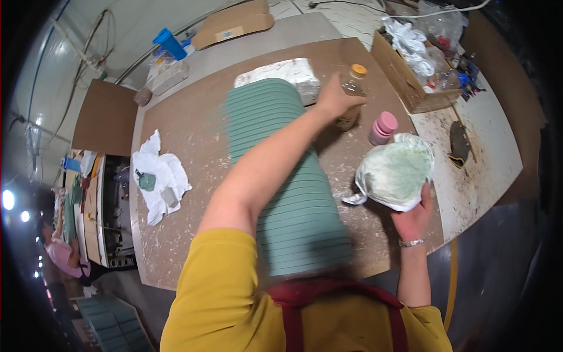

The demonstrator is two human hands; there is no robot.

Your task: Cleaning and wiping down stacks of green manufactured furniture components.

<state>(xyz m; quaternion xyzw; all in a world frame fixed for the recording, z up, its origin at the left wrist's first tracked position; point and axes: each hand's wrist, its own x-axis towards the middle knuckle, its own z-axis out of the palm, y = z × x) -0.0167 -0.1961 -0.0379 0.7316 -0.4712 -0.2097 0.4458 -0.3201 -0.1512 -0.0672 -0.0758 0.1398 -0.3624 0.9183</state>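
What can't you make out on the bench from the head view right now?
- Bottle: its lower half is hidden behind the left hand, so the grip on it is unclear.
- Green ribbed panel: the left arm crosses it; its near end is blurred.
- Cardboard box: contents too jumbled and small to tell.
- White cloth in the right hand: what it wraps is hidden.

Open board left of the green tile stack [281,176]; crowded right: brown bottle [352,94], pink bottle [383,128], cardboard box [404,76].

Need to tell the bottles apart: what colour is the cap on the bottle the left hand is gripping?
Orange, on a clear bottle in the left hand; head view.
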